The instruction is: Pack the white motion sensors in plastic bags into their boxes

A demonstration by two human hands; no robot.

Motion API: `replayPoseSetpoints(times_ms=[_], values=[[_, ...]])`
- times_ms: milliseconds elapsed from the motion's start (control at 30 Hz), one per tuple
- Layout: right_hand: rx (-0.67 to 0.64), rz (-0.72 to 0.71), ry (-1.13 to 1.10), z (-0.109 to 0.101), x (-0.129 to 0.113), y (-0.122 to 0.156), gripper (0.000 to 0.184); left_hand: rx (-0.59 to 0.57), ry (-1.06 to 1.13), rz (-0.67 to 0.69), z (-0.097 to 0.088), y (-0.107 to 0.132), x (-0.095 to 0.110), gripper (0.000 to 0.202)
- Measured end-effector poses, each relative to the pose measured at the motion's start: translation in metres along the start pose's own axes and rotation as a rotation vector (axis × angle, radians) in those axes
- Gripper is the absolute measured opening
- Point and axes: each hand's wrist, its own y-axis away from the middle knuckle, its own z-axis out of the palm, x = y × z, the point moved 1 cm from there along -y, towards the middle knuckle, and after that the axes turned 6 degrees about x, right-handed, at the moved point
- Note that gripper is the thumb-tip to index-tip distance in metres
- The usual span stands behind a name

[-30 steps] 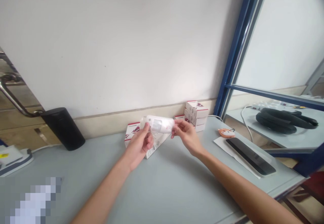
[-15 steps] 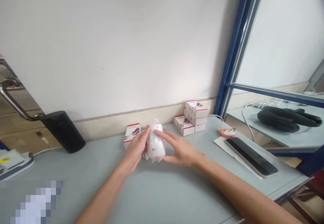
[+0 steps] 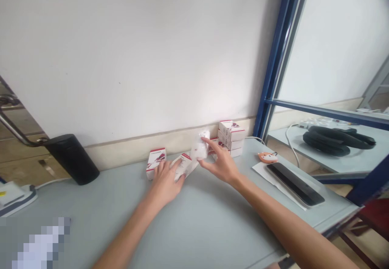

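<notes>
We have the wrapped white item [image 3: 199,150] off the table, a little left of the box stack and in front of the wall's skirting, tilted slightly and covered in clear film. Our right hand [image 3: 224,163] holds it from the right, index finger at its upper part and thumb at its lower end, the two set well apart by its length. Just left and near lies a pale box [image 3: 184,163], slantwise on the table [image 3: 194,228]; our left hand [image 3: 166,180] is over it, fingers spread and thumb at its near side, though we cannot tell whether they grip or merely touch. As far as we can judge, the item is out of any box and its film is on; whether the pale box is open or empty we cannot tell. Farther left, a red-and-white box [image 3: 156,155] sits beside the left fingertips. To the right, beyond our right hand, stand the stacked boxes [image 3: 232,133], apparently closed. Farther right lie an orange trinket [image 3: 267,156] and a phone [image 3: 294,184]; a black cylinder [image 3: 73,159] stands far left.
</notes>
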Motion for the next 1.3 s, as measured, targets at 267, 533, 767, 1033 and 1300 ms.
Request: replayPoseSetpoints(times_ms=[267,533,767,1033,1300], values=[[0.042,0.089,-0.105,0.002,0.007,-0.004,0.070,0.084,0.061,0.153,-0.001,0.004,0.012,0.067],[0.114,0.214,-0.240,-0.001,-0.001,-0.005,0.072,0.209,0.099,0.250,0.005,0.008,0.007,0.061],[0.177,0.210,-0.202,-0.006,-0.004,-0.007,0.072,0.264,0.148,0.288,0.002,0.009,0.005,0.059],[0.120,0.232,-0.227,-0.002,0.002,-0.006,0.072,0.353,0.120,0.407,0.000,0.012,0.010,0.060],[0.059,0.082,-0.277,0.000,0.002,-0.007,0.066,0.474,0.222,0.333,0.011,0.014,0.014,0.068]])
